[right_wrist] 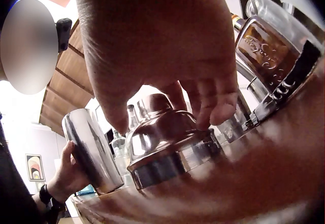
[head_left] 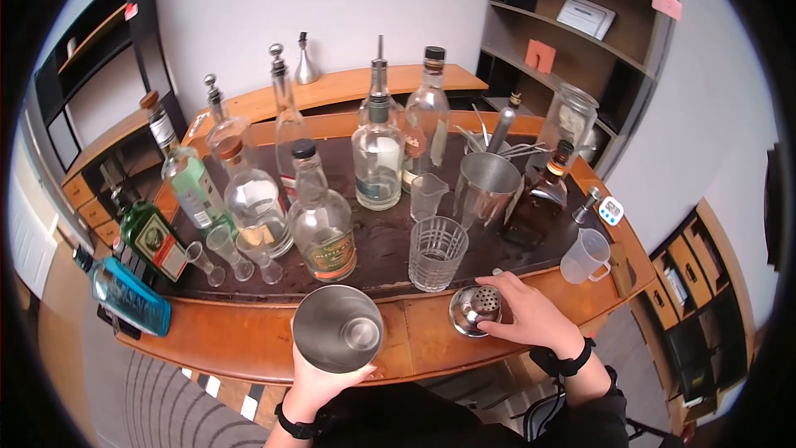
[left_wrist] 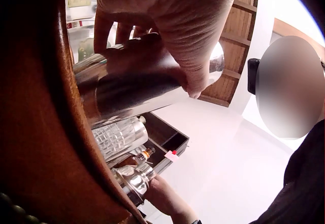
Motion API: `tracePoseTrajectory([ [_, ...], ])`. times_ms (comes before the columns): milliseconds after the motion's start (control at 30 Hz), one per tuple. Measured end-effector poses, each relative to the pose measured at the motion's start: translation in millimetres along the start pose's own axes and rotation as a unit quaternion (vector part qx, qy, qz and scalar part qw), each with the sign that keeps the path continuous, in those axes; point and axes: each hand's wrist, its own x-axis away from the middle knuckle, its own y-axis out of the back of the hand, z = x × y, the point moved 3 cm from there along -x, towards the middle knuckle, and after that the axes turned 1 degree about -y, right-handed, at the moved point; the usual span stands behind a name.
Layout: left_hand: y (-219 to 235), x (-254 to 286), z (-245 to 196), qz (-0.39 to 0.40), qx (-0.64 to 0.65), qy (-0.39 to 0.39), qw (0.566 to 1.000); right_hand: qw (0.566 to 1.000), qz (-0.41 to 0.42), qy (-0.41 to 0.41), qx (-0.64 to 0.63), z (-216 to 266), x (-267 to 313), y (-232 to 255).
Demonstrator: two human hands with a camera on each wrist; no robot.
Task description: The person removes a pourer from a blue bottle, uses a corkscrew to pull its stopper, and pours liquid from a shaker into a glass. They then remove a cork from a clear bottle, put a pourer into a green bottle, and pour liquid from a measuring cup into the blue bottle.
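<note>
My left hand (head_left: pixel 317 383) grips a steel shaker tin (head_left: pixel 319 323) near the table's front edge. The tin's open mouth faces up toward the head view, and its inside looks bare. In the left wrist view the thumb and fingers wrap round the shiny tin (left_wrist: pixel 127 84). To the right, my right hand (head_left: pixel 537 313) holds a domed shaker strainer top (head_left: pixel 464 314) with small holes, low at the wooden edge. Thumb and fingertips sit on opposite sides of the dome (right_wrist: pixel 157 137) in the right wrist view. A cut-glass tumbler (head_left: pixel 438 255) stands just behind, between the hands.
Several bottles crowd the dark mat, including a clear one (head_left: pixel 322 236), a green one (head_left: pixel 151 236) and a blue one (head_left: pixel 128 294). Small glasses (head_left: pixel 230 255) stand at left. A metal mixing tin (head_left: pixel 487 187), brown bottle (head_left: pixel 537 207) and plastic jug (head_left: pixel 584 257) stand at right.
</note>
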Motion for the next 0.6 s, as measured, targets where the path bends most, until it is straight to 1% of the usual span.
tracePoseTrajectory([
  [33, 0.3, 1.3, 6.3, 0.009, 0.025, 0.022, 0.999, 1.000, 0.006, 0.011, -0.002, -0.4, 0.8, -1.0],
  [67, -0.2, 2.0, 7.6, 0.018, 0.019, 0.022, 0.999, 1.000, 0.013, 0.023, -0.006, -0.9, 1.4, -2.3],
  [133, 0.7, 0.8, 6.6, 0.021, 0.014, 0.024, 0.999, 1.000, 0.010, 0.012, -0.008, 0.2, 2.6, -0.7],
  [167, 0.0, 4.3, 1.9, -0.001, 0.018, 0.041, 0.999, 0.999, 0.030, 0.004, -0.018, 1.6, 3.3, -0.1],
  [200, -1.1, 5.2, -0.8, 0.003, 0.010, 0.041, 0.999, 0.998, 0.051, -0.003, -0.028, 1.6, 4.3, -1.2],
  [267, -0.3, 6.3, -5.1, -0.018, -0.007, 0.051, 0.999, 0.998, 0.049, 0.002, -0.044, -2.8, 7.1, -4.2],
  [367, -5.5, 1.7, -25.0, -0.015, -0.029, 0.053, 0.998, 0.996, 0.052, 0.003, -0.073, -8.1, 10.9, -3.4],
  [500, -2.1, -2.2, -25.9, -0.003, -0.052, 0.041, 0.998, 0.988, 0.061, -0.016, -0.141, -19.4, 18.0, -1.4],
  [600, -4.3, -9.8, -37.1, 0.003, -0.050, 0.040, 0.998, 0.990, 0.049, -0.001, -0.132, -26.9, 23.1, 1.9],
])
